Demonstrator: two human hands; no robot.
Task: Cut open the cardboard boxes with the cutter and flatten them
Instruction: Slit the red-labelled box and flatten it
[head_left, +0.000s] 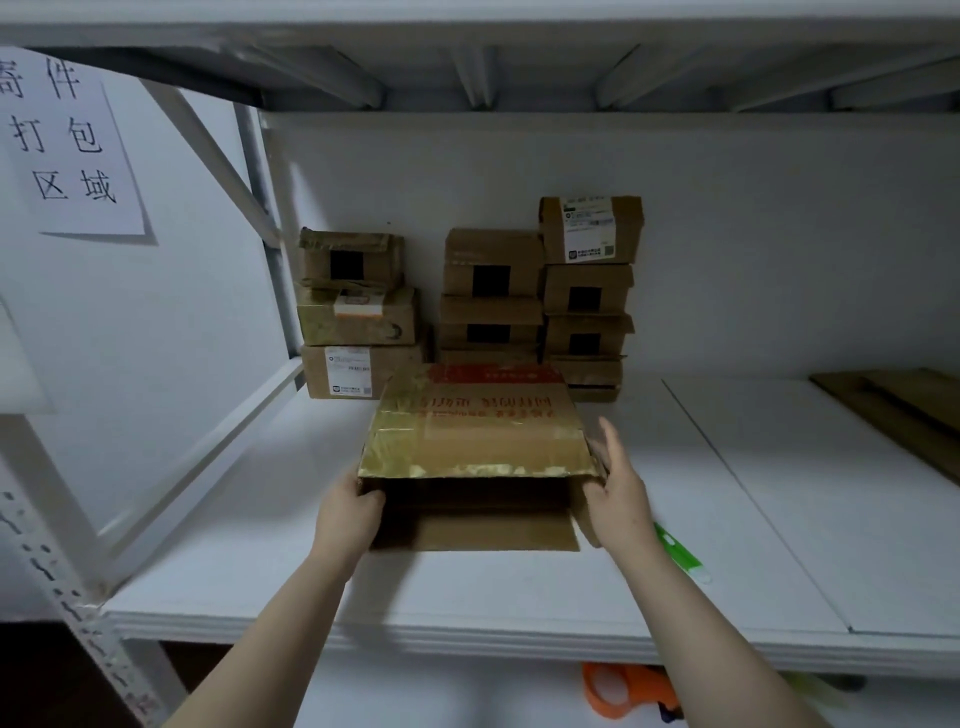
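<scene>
One open cardboard box (478, 431) at the front of the white shelf (467, 597). Top wrapped in shiny yellowish tape, red print upside down, near end open with one flap lying flat on the shelf. Two hands on it, one to each side. At the near left corner, left grip (348, 512), fingers curled round the edge of the box's left wall. Against the right side, right grip (618, 488), fingers straight and pointing away, palm on the side flap, nothing clasped. One green cutter (678, 553) flat on the shelf, just beside the right wrist on its outer side, touched by neither hand.

Three stacks of closed boxes along the back wall, behind the open box:
- left stack (358, 317): three boxes.
- middle stack (491, 262): two in plain sight, with a sliver of a third below, mostly hidden by the open box.
- right stack (589, 288): four boxes.

One pile of flattened cardboard (904, 410) at the far right of the shelf, well apart from both hands. One paper sign (67, 140) with handwritten characters on the left wall. One orange tape dispenser (623, 691) on the level below, partly hidden by the right forearm.
</scene>
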